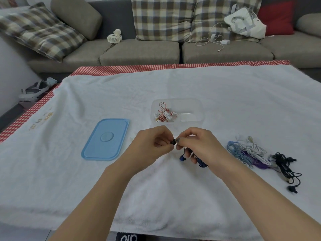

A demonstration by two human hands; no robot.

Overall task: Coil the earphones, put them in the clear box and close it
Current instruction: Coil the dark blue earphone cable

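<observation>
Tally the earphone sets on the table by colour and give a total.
Red-and-white, in the clear box: 1
Dark blue, held in the right hand: 1
Light blue: 1
White: 1
Purple: 1
Black: 1
Total: 6, as far as the tangled pile shows.

Blue earphones (199,160) half-hidden under right hand (196,145)
</observation>
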